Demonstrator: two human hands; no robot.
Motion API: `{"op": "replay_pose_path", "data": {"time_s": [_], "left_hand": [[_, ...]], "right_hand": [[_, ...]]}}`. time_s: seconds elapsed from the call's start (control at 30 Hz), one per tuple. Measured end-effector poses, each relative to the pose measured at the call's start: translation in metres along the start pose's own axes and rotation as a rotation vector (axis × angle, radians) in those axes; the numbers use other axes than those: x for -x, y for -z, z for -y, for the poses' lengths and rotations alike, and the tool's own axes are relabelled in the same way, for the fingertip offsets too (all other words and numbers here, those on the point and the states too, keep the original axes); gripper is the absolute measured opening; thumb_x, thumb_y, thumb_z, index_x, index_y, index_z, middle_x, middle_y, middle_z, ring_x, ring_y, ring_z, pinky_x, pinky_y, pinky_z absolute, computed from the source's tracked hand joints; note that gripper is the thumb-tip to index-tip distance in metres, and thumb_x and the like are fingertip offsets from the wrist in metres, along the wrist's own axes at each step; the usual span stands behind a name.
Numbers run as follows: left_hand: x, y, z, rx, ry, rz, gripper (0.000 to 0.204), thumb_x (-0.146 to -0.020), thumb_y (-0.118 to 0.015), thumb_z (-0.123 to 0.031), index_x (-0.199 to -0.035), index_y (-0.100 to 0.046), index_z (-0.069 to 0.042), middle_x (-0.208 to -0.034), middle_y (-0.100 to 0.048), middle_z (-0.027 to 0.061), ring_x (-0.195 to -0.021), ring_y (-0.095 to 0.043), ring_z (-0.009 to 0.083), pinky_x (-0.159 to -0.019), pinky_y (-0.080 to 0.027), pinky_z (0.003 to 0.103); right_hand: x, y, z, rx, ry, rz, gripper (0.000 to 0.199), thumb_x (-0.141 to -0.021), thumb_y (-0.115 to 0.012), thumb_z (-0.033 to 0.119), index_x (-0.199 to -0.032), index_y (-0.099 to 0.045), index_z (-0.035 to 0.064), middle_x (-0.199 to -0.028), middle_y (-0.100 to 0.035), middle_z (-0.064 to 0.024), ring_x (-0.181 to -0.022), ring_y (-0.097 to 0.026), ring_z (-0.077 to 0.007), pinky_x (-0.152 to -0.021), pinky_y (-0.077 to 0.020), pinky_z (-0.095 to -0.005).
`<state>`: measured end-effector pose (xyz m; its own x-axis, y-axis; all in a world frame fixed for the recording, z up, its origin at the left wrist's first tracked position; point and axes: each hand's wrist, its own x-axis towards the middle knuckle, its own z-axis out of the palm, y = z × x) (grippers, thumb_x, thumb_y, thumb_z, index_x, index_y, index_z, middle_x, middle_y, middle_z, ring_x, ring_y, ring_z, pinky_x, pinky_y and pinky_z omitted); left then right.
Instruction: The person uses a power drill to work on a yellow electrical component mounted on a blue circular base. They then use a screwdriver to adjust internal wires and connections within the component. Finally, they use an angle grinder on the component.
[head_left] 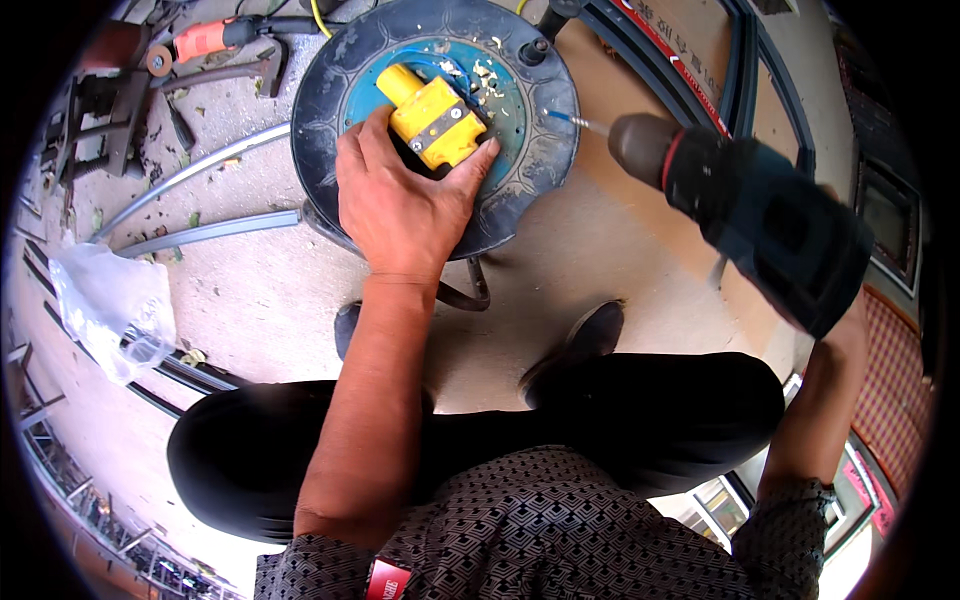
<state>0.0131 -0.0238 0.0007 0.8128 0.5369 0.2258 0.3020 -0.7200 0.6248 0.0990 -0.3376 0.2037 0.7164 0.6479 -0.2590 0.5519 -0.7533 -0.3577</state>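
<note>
Both clamped — left grip [408, 205] on yellow block [436, 115], right grip [780, 304] (mostly hidden) on drill [725, 190]

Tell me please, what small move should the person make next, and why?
Perhaps bring the drill left toward the yellow block, with the left hand bracing the block: that hand grips it on the round stool, while the drill's bit points roughly that way but stands apart from it.

Printed lettering — red strip [682, 64], brown board [698, 38], red tag [387, 579]
</note>
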Motion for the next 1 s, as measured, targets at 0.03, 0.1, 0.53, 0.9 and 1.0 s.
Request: {"op": "replay_pose_path", "data": {"time_s": [0.03, 0.1, 0.53, 0.9, 1.0], "left_hand": [[0.0, 0.0, -0.004, -0.013, 0.014, 0.0, 0.083, -0.064, -0.095, -0.047, -0.124, -0.06, -0.001, -0.118, -0.062, 0.0175, -0.107, -0.065, 0.0366, -0.089, -0.056, 0.044], [-0.001, 0.0, -0.008, 0.01, 0.038, 0.014, 0.082, -0.064, -0.095, -0.044, -0.125, -0.06, 0.0, -0.118, -0.061, 0.0179, -0.108, -0.065, 0.0369, -0.09, -0.055, 0.044], [-0.004, -0.001, -0.01, -0.041, -0.093, 0.077, 0.076, -0.069, -0.093, -0.034, -0.121, -0.059, 0.01, -0.112, -0.061, 0.0226, -0.106, -0.061, 0.0374, -0.097, -0.05, 0.042], [-0.018, 0.018, -0.015, -0.097, -0.051, 0.31, 0.084, -0.072, -0.094, -0.039, -0.125, -0.056, 0.014, -0.117, -0.06, 0.0268, -0.108, -0.063, 0.0382, -0.098, -0.049, 0.043], [-0.021, 0.019, -0.015, -0.075, -0.036, 0.344, 0.083, -0.073, -0.093, -0.038, -0.125, -0.056, 0.014, -0.115, -0.061, 0.0266, -0.106, -0.063, 0.0376, -0.097, -0.05, 0.043]], "right_hand": [[0.012, -0.005, 0.0, -0.064, -0.063, -0.02, 0.077, -0.064, -0.093, 0.02, -0.13, -0.059, -0.0025, -0.114, -0.067, -0.013, -0.103, -0.069, -0.0244, -0.094, -0.0523, -0.0353], [0.031, -0.02, 0.008, -0.24, -0.156, -0.077, 0.079, -0.066, -0.093, 0.024, -0.131, -0.058, -0.0038, -0.118, -0.064, -0.0136, -0.107, -0.068, -0.0243, -0.094, -0.0525, -0.0347], [0.01, -0.01, 0.004, -0.3, 0.12, 0.155, 0.068, -0.078, -0.084, 0.027, -0.133, -0.057, -0.0042, -0.11, -0.07, -0.0178, -0.091, -0.074, -0.0271, -0.08, -0.0581, -0.0368], [0.009, -0.026, 0.0, -0.376, -0.086, 0.173, 0.039, -0.066, -0.081, 0.024, -0.091, -0.067, -0.0021, -0.072, -0.064, -0.014, -0.063, -0.065, -0.0282, -0.059, -0.0468, -0.039], [0.013, -0.028, 0.0, -0.314, -0.008, 0.076, 0.04, -0.068, -0.081, 0.026, -0.092, -0.067, -0.0022, -0.072, -0.064, -0.0152, -0.065, -0.066, -0.0299, -0.061, -0.0479, -0.0401]]}}
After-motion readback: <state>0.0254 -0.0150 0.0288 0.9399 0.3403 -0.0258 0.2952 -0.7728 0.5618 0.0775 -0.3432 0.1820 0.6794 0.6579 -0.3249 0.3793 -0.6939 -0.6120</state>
